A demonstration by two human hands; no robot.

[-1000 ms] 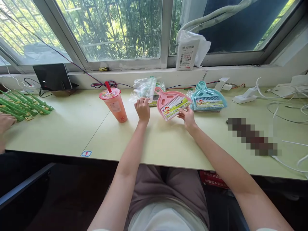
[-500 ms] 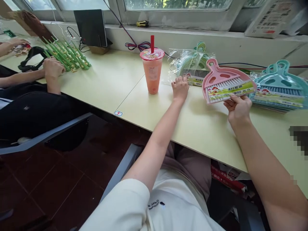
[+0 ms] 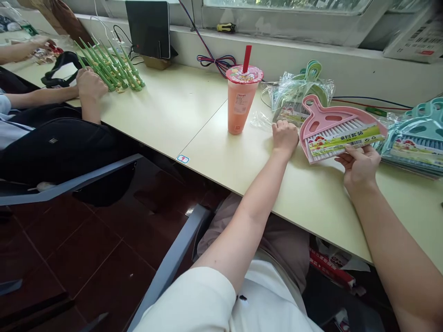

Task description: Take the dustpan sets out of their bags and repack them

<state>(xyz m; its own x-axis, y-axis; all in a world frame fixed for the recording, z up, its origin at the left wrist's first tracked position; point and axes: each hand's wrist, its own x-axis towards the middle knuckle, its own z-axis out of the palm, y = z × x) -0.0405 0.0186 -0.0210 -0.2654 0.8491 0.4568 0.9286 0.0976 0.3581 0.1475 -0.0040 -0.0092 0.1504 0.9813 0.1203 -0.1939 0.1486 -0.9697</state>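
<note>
A pink mini dustpan with a white-bristled brush and printed card [image 3: 341,127] is tilted up above the table, its lower right edge pinched in my right hand [image 3: 362,168]. My left hand [image 3: 285,137] rests on the table by the dustpan's left edge, fingers curled; what they hold, if anything, is hidden. Just behind it lie green dustpan sets [image 3: 309,90] in crinkled clear plastic wrap. To the right is a stack of wrapped teal dustpan and brush sets [image 3: 417,140].
A tall cup of pink drink [image 3: 242,103] with a red straw stands left of my left hand. Cables [image 3: 219,62] lie along the wall, below a screwdriver [image 3: 226,27]. At the left, another person's hand [image 3: 90,83] is beside green bamboo-like sticks [image 3: 110,67] and a black strap [image 3: 58,71].
The view has turned a little, shifting the nearer tabletop things. My left hand's fingers have curled in, and it is now closer to the pink dustpan. My right hand keeps its hold.
</note>
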